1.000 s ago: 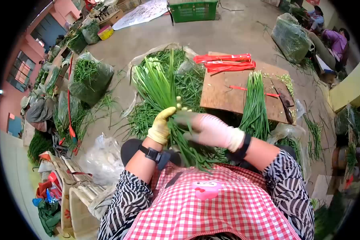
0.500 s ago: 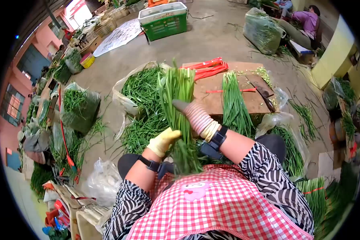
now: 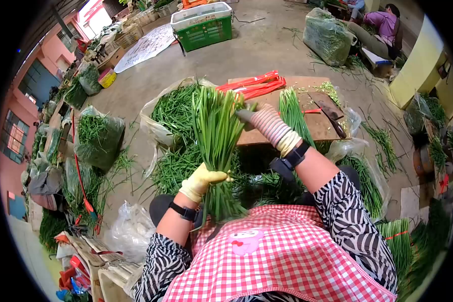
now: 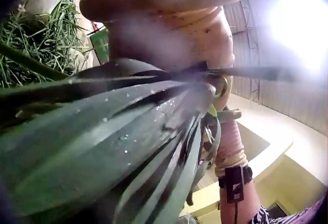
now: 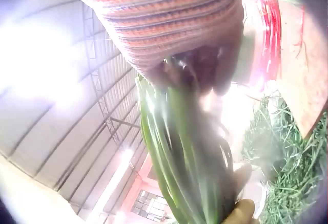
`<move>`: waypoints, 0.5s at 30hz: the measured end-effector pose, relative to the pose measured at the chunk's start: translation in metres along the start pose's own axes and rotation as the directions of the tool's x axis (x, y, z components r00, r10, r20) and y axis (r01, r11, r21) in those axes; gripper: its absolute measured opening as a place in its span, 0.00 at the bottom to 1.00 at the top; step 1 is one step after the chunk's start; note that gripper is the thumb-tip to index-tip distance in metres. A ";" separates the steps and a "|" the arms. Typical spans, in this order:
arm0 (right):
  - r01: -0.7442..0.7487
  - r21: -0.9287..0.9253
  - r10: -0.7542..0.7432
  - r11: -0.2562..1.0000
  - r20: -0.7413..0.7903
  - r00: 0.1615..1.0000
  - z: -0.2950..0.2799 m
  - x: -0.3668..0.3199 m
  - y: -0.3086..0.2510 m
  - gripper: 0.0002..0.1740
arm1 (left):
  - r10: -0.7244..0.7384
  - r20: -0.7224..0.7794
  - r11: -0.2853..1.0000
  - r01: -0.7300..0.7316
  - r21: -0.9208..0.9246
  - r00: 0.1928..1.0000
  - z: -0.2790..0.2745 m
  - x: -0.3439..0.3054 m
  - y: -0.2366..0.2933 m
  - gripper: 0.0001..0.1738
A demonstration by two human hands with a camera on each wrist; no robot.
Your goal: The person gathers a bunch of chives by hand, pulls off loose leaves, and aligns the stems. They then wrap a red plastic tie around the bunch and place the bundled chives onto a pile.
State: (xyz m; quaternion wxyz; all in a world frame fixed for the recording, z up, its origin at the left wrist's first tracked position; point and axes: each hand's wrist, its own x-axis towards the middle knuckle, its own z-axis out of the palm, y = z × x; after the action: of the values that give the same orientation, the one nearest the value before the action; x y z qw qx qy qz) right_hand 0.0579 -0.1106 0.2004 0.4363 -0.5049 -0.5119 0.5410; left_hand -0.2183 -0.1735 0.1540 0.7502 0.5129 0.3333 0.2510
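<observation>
My left hand [image 3: 201, 182], in a yellowish glove, grips a loose bunch of garlic chives [image 3: 216, 131] around its lower part. The stalks stand upright and fan out at the top, while leaf ends hang below the fist over the apron. At the upper right side of the bunch, my right hand [image 3: 264, 123], in a striped glove with dark fingertips, pinches some stalks. The right wrist view shows its curled fingers [image 5: 205, 70] at the stalk ends, with the left thumb lower down. Wet leaves [image 4: 102, 137] spread below the left hand in the left wrist view.
A wooden board [image 3: 267, 132] ahead bears red ties [image 3: 259, 85], another chive bunch [image 3: 293, 113] and a dark-handled knife [image 3: 335, 123]. Loose chives fill an open plastic bag [image 3: 148, 118]. A green crate [image 3: 204, 32] stands farther off; a person [image 3: 382, 25] sits at far right.
My right hand has gone from a blurred sweep by the left hand, up along the bunch, to its upper right side. The bunch now fans wider, and the left hand sits slightly lower.
</observation>
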 end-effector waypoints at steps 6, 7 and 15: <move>0.023 0.005 -0.023 1.000 -0.010 1.000 -0.018 -0.011 -0.007 0.18 | 0.018 -0.026 0.991 -0.014 0.133 1.000 -0.015 -0.012 0.003 0.22; 0.030 -0.008 -0.030 1.000 -0.060 0.998 -0.022 -0.008 -0.003 0.17 | 0.020 -0.027 0.992 -0.017 0.123 0.999 -0.019 -0.013 -0.001 0.22; 0.342 -0.217 -0.304 0.914 0.190 0.933 -0.072 -0.036 -0.046 0.30 | 0.006 -0.078 0.996 0.001 0.091 0.997 -0.030 -0.019 -0.002 0.28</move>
State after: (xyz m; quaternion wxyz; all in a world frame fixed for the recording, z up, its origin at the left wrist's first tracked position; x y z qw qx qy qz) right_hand 0.1315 -0.1341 0.2524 0.4133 -0.4204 -0.6834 0.4306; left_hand -0.2530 -0.1700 0.1490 0.7122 0.5367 0.3728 0.2566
